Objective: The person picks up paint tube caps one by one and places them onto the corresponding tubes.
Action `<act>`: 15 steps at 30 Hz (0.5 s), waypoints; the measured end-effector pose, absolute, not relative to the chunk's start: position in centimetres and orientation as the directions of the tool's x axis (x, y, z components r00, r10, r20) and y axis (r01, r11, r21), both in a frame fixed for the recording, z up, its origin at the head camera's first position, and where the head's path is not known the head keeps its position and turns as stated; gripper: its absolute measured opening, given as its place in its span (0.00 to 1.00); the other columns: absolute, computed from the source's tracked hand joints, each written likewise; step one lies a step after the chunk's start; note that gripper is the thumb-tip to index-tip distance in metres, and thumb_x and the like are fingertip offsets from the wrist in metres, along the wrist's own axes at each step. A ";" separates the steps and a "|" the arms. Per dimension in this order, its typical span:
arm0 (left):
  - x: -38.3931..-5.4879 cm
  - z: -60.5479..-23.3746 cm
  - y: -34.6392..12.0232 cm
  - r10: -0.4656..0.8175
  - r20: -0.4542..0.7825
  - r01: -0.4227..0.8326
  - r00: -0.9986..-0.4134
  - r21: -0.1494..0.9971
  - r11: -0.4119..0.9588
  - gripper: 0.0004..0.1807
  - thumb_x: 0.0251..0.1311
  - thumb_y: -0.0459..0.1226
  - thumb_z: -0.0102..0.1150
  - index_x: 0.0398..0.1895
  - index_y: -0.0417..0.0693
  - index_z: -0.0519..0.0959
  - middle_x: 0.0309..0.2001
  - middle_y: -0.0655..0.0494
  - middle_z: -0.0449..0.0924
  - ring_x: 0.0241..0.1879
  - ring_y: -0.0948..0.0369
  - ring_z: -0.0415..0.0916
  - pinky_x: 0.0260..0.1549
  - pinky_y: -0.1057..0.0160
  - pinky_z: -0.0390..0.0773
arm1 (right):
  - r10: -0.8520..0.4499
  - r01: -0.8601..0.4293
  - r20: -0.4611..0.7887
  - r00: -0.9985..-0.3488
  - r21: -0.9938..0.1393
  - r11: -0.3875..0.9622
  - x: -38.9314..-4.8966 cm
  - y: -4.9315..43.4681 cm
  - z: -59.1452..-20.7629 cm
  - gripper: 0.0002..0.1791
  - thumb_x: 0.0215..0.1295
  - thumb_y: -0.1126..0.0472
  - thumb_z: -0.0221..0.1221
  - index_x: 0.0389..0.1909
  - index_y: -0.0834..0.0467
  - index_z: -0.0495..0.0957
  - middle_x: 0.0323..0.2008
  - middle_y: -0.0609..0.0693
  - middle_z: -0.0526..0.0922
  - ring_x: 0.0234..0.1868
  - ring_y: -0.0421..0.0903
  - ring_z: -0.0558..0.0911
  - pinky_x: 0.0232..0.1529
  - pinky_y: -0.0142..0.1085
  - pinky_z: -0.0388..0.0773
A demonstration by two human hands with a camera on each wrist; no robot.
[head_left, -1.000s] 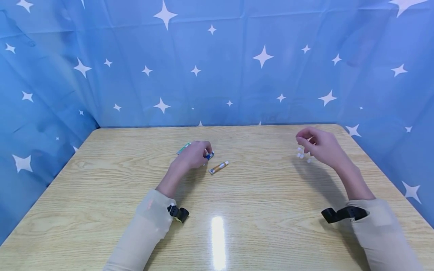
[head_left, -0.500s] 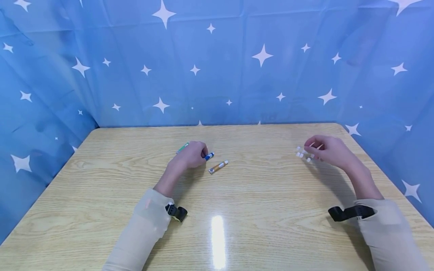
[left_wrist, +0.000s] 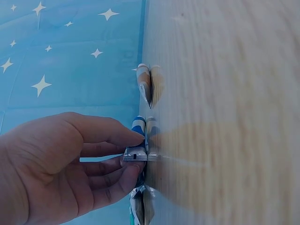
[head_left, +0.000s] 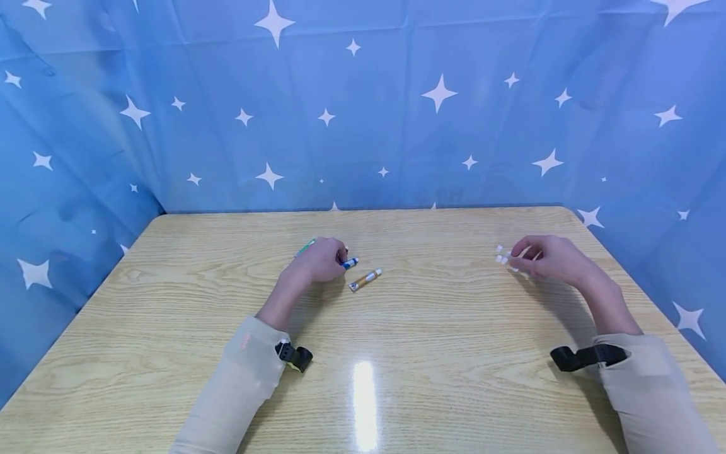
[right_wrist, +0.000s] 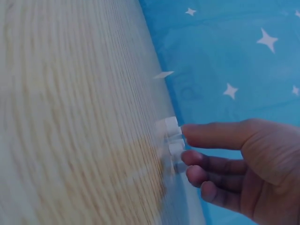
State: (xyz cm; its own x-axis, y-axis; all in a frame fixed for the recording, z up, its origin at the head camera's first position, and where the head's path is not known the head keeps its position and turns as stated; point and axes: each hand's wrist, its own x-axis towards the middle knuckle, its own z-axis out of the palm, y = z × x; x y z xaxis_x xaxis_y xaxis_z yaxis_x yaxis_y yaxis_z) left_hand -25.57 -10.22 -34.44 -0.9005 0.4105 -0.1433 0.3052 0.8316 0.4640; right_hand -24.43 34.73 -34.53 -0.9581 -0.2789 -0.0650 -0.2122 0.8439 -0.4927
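My left hand [head_left: 314, 261] pinches a small blue paint tube [head_left: 350, 263] low at the table, thumb on its side and fingers curled beneath its flat crimped end in the left wrist view. An orange-brown paint tube [head_left: 365, 280] lies just to its right. Partly hidden behind the hand is a green tube [head_left: 305, 247]. My right hand [head_left: 553, 257] is low over several small white caps [head_left: 499, 258]. In the right wrist view, thumb and forefinger tips are parted right beside two white caps [right_wrist: 172, 127], the other fingers loosely bent.
The wood-grain table [head_left: 431, 340] ends at a blue curtain [head_left: 363, 126] with white stars along the back and sides. Each forearm carries a black strap mount [head_left: 587, 357] over a pale sleeve.
My right hand has shifted to the right and then come down to the white caps. The left hand has barely moved; more of the blue paint tube shows beside it.
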 end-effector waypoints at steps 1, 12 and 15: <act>-25.6 -34.4 -10.2 0.410 -0.142 0.306 -0.901 0.463 0.832 0.06 0.64 0.30 0.58 0.42 0.40 0.81 0.34 0.51 0.79 0.25 0.60 0.67 0.27 0.65 0.68 | -0.278 -0.211 -0.066 -0.958 -0.492 0.845 -24.5 34.8 -34.6 0.14 0.70 0.55 0.64 0.47 0.62 0.80 0.33 0.51 0.83 0.28 0.47 0.79 0.25 0.36 0.75; -25.4 -34.4 -10.2 0.410 -0.126 0.316 -0.903 0.451 0.835 0.01 0.65 0.31 0.59 0.35 0.42 0.80 0.30 0.52 0.76 0.24 0.60 0.65 0.26 0.64 0.66 | -0.315 -0.232 -0.080 -0.946 -0.511 0.828 -24.6 34.8 -35.0 0.08 0.67 0.63 0.65 0.43 0.63 0.82 0.30 0.50 0.81 0.26 0.45 0.78 0.25 0.35 0.74; -25.4 -34.5 -10.3 0.414 -0.122 0.322 -0.902 0.448 0.834 0.03 0.66 0.31 0.58 0.33 0.43 0.78 0.28 0.53 0.74 0.23 0.61 0.64 0.26 0.64 0.65 | -0.318 -0.236 -0.083 -0.944 -0.505 0.830 -24.7 34.7 -35.0 0.08 0.67 0.64 0.64 0.43 0.64 0.82 0.29 0.49 0.81 0.26 0.45 0.77 0.25 0.34 0.74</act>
